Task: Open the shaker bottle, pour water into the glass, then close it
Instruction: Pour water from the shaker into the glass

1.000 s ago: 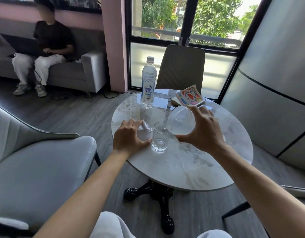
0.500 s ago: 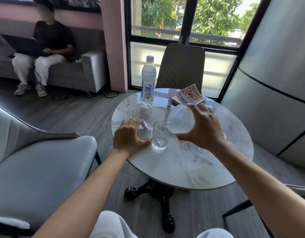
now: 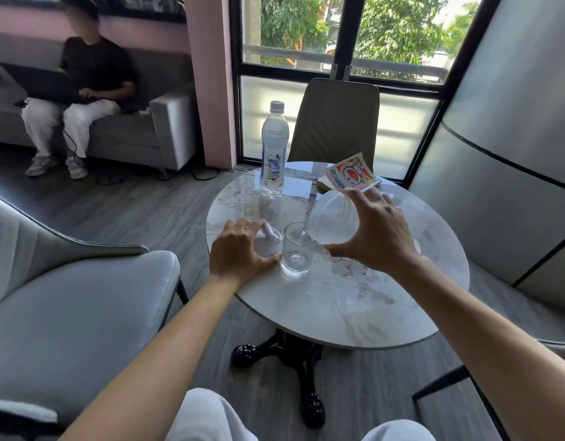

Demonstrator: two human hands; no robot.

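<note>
Translucent plastic, the shaker bottle (image 3: 333,219) is lying tilted in the clasping right hand (image 3: 375,232), mouth pointing down-left over the glass (image 3: 296,254) standing just left of it on the counter (image 3: 354,307), while the left hand (image 3: 240,249) is covering the lid (image 3: 268,241), nearer for closing.

Bright daylight from the tall black-framed window (image 3: 338,81) behind; pale glare patches on the round white marble table (image 3: 354,307). Soft, faint shadows. Sharp at centre, strong wide-angle bending at the edges. Blurred face on the seated person (image 3: 84,74) far left.
</note>
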